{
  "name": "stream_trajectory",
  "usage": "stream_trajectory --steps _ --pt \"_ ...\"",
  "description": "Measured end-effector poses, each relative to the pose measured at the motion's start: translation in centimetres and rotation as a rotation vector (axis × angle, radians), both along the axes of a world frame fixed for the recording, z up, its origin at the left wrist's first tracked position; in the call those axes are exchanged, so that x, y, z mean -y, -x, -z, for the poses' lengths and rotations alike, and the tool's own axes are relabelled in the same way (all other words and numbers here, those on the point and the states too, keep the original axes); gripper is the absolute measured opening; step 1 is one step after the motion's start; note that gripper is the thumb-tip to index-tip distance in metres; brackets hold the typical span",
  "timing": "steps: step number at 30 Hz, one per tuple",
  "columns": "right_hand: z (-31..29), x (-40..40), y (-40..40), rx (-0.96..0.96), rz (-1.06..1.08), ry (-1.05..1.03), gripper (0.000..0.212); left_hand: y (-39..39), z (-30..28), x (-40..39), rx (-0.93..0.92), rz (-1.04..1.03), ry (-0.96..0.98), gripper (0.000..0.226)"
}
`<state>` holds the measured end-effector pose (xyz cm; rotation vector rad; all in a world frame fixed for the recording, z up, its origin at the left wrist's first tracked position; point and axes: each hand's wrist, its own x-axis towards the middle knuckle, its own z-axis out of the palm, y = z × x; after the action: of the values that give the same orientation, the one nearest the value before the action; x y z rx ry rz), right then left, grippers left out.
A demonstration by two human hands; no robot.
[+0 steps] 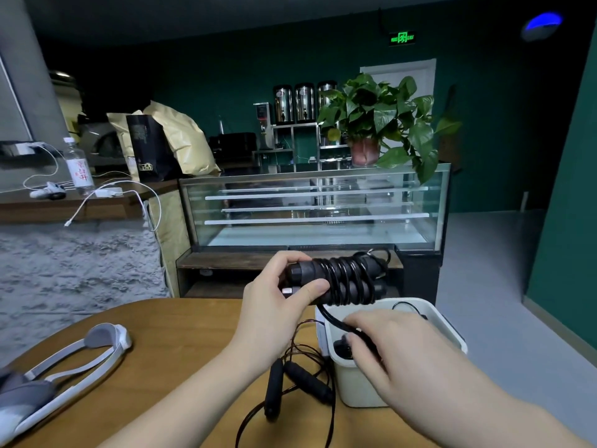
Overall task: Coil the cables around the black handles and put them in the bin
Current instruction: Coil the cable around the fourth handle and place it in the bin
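My left hand (277,302) grips one end of a pair of black handles (336,279), held sideways above the table with black cable coiled round them. The loose end of that cable (336,320) runs down to my right hand (397,350), which pinches it over the white bin (449,331). A dark object lies inside the bin, partly hidden by my right hand. A second pair of black handles (297,383) with thin brown cable (252,415) lies uncoiled on the wooden table (181,344) just left of the bin.
A white and grey headset (64,367) lies on the table's left side. The bin stands at the table's right edge, with floor beyond. A glass display case (316,208) and a potted plant (378,124) stand behind the table.
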<state>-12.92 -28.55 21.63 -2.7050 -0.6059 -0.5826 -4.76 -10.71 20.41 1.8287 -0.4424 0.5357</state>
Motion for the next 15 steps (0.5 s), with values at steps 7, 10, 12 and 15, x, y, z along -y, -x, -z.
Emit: stream_trajectory --steps 7,10,12,15 --pt "-1.9 2.7 -3.7 0.361 -0.084 0.289 0.014 0.7 1.0 -1.0 -0.084 0.141 -0.285 0.030" --pt "-2.8 3.7 -5.4 0.433 -0.193 0.353 0.013 1.1 0.7 -1.4 -0.095 0.243 -0.338 0.028" --pt "-3.0 3.9 -6.1 0.474 -0.235 0.352 0.019 1.2 0.5 -1.5 -0.091 0.293 -0.353 0.028" --pt "-3.1 4.1 -6.8 0.478 -0.256 0.309 0.026 1.3 0.1 -1.5 -0.100 0.381 -0.300 0.026"
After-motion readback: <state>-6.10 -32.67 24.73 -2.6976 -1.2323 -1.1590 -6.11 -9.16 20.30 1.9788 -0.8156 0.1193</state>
